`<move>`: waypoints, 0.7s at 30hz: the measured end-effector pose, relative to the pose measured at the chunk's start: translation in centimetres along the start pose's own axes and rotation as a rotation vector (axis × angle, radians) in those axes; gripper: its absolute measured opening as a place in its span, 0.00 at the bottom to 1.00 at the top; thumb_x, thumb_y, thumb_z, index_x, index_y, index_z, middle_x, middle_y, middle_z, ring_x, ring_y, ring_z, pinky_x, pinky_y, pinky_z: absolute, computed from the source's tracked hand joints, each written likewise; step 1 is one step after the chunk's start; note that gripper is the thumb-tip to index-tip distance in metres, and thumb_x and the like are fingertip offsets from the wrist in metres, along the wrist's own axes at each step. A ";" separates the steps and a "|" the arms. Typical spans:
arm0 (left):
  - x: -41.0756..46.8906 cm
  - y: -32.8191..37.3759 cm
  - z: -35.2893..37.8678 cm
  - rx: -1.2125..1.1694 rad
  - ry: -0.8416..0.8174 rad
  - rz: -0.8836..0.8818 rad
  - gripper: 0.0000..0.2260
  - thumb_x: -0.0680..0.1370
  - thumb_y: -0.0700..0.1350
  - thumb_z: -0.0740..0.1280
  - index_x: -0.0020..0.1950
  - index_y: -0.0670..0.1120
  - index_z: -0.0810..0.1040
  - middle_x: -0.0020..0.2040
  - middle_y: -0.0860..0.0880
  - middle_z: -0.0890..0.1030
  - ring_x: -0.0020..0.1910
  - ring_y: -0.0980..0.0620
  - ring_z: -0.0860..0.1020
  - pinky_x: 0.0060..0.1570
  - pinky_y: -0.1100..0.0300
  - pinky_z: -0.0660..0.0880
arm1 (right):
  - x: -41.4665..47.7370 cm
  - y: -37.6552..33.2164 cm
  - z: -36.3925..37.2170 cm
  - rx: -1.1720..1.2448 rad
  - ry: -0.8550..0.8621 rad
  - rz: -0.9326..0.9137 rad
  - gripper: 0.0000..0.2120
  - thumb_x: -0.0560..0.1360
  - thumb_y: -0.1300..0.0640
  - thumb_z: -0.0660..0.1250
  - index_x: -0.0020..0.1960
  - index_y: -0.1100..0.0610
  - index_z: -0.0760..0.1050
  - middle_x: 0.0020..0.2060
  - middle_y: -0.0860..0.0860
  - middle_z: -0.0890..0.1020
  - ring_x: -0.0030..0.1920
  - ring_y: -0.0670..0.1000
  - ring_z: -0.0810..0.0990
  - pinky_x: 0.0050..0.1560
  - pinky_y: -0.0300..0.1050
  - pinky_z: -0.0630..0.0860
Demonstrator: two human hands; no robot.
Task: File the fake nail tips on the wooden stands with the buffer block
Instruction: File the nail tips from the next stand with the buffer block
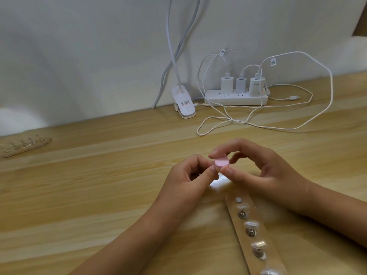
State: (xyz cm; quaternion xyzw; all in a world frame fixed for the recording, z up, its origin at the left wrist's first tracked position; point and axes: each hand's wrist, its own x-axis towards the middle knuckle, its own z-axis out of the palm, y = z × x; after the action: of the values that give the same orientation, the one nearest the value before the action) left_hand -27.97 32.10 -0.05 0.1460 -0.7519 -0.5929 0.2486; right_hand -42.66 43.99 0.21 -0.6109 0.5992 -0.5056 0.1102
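Both hands meet above the wooden table (99,175), a little in front of the person. The right hand (264,171) holds a small pink buffer block (281,162) between the thumb and the first finger; the other fingers are curled loosely behind it. The left hand (188,175) is closed into a pinch, its thumb and first finger touching the left lower edge of the block. It seems to pinch something small under the block, but what it is I cannot tell, because the fingers hide it.

Just below the right hand, toward the person, lies a long wooden stand (258,239). It runs away from the hands down to the right lower corner of the view. On it stand several clear nail tips (251,224) on small metal holders, in one row, and the nearest end of the stand lies just under the right wrist.

Far to the left of the left hand, near the wall, lies a second wooden stand (25,146) with small holders on it. Behind the hands, at the wall, there is a white clip lamp (183,104), and to the right of it a white power strip (236,97) with three chargers (241,84) and loose white cables (278,124) on the table
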 end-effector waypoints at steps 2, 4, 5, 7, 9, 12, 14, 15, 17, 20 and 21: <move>0.0 -0.1 0.0 0.010 -0.008 0.009 0.06 0.78 0.41 0.69 0.41 0.47 0.80 0.38 0.53 0.82 0.42 0.58 0.79 0.44 0.68 0.74 | 0.2 0.1 0.0 0.042 0.002 0.062 0.11 0.75 0.45 0.65 0.53 0.49 0.79 0.51 0.44 0.83 0.55 0.48 0.81 0.54 0.37 0.74; 0.0 -0.1 0.0 0.019 -0.016 0.020 0.05 0.78 0.41 0.68 0.43 0.46 0.81 0.40 0.53 0.83 0.43 0.57 0.79 0.46 0.67 0.74 | 0.2 0.0 -0.2 0.057 0.035 0.063 0.10 0.75 0.45 0.65 0.52 0.49 0.79 0.50 0.45 0.83 0.54 0.47 0.81 0.53 0.35 0.74; 0.0 -0.1 0.0 0.026 -0.016 0.025 0.04 0.78 0.41 0.68 0.43 0.45 0.81 0.40 0.53 0.82 0.43 0.57 0.79 0.46 0.66 0.74 | 0.1 -0.1 -0.2 0.036 0.047 0.023 0.10 0.76 0.47 0.66 0.53 0.49 0.79 0.50 0.45 0.83 0.54 0.48 0.81 0.53 0.36 0.74; 0.0 -0.1 0.0 0.039 -0.013 0.029 0.04 0.78 0.41 0.68 0.44 0.45 0.80 0.41 0.53 0.82 0.43 0.57 0.78 0.46 0.66 0.73 | -0.1 -0.1 -0.1 -0.032 0.033 -0.043 0.10 0.76 0.49 0.67 0.55 0.51 0.78 0.51 0.44 0.82 0.55 0.49 0.80 0.54 0.39 0.75; 0.0 -0.1 0.0 0.040 -0.007 0.027 0.04 0.78 0.41 0.69 0.44 0.46 0.81 0.41 0.52 0.83 0.43 0.57 0.79 0.45 0.67 0.74 | 0.0 0.1 -0.1 -0.039 0.018 0.016 0.10 0.76 0.47 0.67 0.55 0.49 0.78 0.52 0.43 0.82 0.56 0.49 0.80 0.56 0.44 0.76; 0.0 -0.1 0.0 0.036 0.001 0.030 0.04 0.78 0.40 0.68 0.45 0.45 0.82 0.42 0.50 0.84 0.44 0.56 0.79 0.46 0.67 0.75 | 0.1 0.0 -0.3 0.001 0.060 0.060 0.10 0.75 0.46 0.67 0.53 0.48 0.79 0.50 0.44 0.83 0.55 0.48 0.80 0.56 0.45 0.76; 0.0 -0.1 0.0 0.047 -0.001 0.033 0.03 0.78 0.41 0.69 0.45 0.46 0.82 0.43 0.49 0.83 0.45 0.55 0.79 0.46 0.65 0.74 | 0.0 -0.3 -0.2 -0.046 0.056 -0.024 0.11 0.76 0.47 0.67 0.55 0.50 0.79 0.51 0.44 0.82 0.55 0.48 0.80 0.55 0.39 0.75; 0.0 -0.1 0.0 0.046 -0.002 0.029 0.03 0.78 0.41 0.69 0.45 0.46 0.82 0.44 0.48 0.83 0.44 0.55 0.79 0.46 0.64 0.74 | -0.1 -0.2 -0.2 -0.060 0.044 -0.028 0.10 0.76 0.48 0.67 0.55 0.50 0.78 0.51 0.43 0.82 0.56 0.48 0.80 0.56 0.38 0.74; 0.0 -0.1 0.0 0.026 0.007 0.013 0.04 0.77 0.42 0.70 0.44 0.48 0.83 0.44 0.48 0.83 0.44 0.54 0.79 0.46 0.59 0.76 | 0.0 0.1 -0.3 -0.036 0.038 0.062 0.07 0.78 0.46 0.68 0.54 0.47 0.79 0.52 0.42 0.82 0.56 0.47 0.79 0.58 0.44 0.75; -0.1 0.0 -0.1 0.002 0.030 0.015 0.03 0.77 0.45 0.71 0.44 0.51 0.83 0.44 0.50 0.83 0.44 0.56 0.78 0.46 0.57 0.76 | 0.0 -0.1 -0.3 -0.032 0.095 0.059 0.08 0.77 0.47 0.69 0.54 0.48 0.79 0.52 0.42 0.82 0.57 0.46 0.79 0.58 0.44 0.75; -0.1 0.1 -0.1 -0.007 0.031 0.016 0.03 0.77 0.45 0.70 0.44 0.51 0.83 0.44 0.49 0.83 0.44 0.56 0.78 0.45 0.56 0.76 | -0.1 -0.3 -0.3 -0.062 0.109 -0.009 0.10 0.76 0.48 0.69 0.55 0.49 0.78 0.53 0.43 0.82 0.58 0.47 0.79 0.58 0.40 0.74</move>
State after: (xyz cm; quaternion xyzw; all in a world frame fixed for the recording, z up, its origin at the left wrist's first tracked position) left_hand -27.84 32.03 0.04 0.1485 -0.7469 -0.5912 0.2655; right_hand -42.69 44.24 0.50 -0.5881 0.6169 -0.5201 0.0562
